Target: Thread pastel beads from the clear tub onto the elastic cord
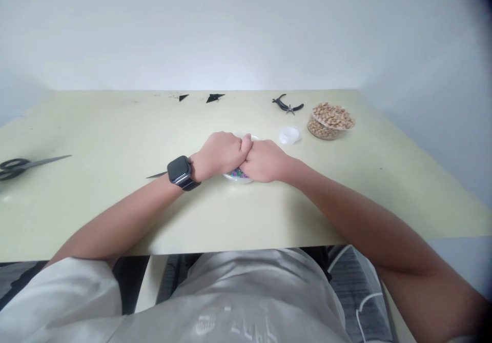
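Observation:
Over a white bowl (243, 180) of small purple and green beads (236, 173), my two hands are pressed together. My left hand (222, 152), with a dark smartwatch (179, 169) on its wrist, is closed, its thumb lying across the other hand. My right hand (267, 159) is closed too, touching the left. The curled fingers face away from me, so whatever is inside them is hidden. Most of the bowl is covered by the hands; part of its front rim and a little of its back show.
Behind my right hand lies a small clear plastic lid or cup (289, 135). A tub of peanuts (331, 121) stands to its right, with black-handled pliers (287, 105) further back. Black scraps (214, 98) are near the wall. Scissors (26, 164) lie at the left; a thin dark blade (156, 175) shows beside the watch.

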### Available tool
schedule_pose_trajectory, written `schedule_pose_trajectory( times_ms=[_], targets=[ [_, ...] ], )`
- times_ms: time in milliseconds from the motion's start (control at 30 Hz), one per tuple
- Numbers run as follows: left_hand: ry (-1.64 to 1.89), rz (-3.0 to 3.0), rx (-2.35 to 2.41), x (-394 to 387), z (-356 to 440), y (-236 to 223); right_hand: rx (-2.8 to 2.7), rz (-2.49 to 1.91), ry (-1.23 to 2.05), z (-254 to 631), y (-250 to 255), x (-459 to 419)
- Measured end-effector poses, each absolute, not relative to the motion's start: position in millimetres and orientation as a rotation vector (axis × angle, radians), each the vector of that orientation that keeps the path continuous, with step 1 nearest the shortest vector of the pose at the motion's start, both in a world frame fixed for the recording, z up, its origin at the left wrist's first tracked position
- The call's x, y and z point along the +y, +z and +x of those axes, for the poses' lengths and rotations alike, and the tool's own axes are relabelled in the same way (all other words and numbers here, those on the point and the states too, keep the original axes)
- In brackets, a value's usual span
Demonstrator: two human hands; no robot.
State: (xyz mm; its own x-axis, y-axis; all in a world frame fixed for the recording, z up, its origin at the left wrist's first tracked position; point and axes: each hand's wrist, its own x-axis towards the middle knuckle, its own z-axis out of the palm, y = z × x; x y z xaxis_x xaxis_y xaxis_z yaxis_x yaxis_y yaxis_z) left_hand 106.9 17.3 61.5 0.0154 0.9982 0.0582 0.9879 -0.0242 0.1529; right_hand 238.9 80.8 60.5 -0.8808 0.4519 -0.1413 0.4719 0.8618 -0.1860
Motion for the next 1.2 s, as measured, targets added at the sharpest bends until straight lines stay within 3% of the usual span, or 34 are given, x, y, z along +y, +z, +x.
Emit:
schedule_pose_trajectory(
  times_ms=[333, 1200],
  targets=[
    [0.432, 2.022, 2.044, 12.4, 109.7, 64.0, 2.972, 0.748, -0.315, 240.1, 59.5, 79.3],
    [0.368, 2.023, 2.138, 16.6, 110.0, 62.0, 3.044, 0.736, -0.361, 241.7, 56.0, 83.1]
  ],
)
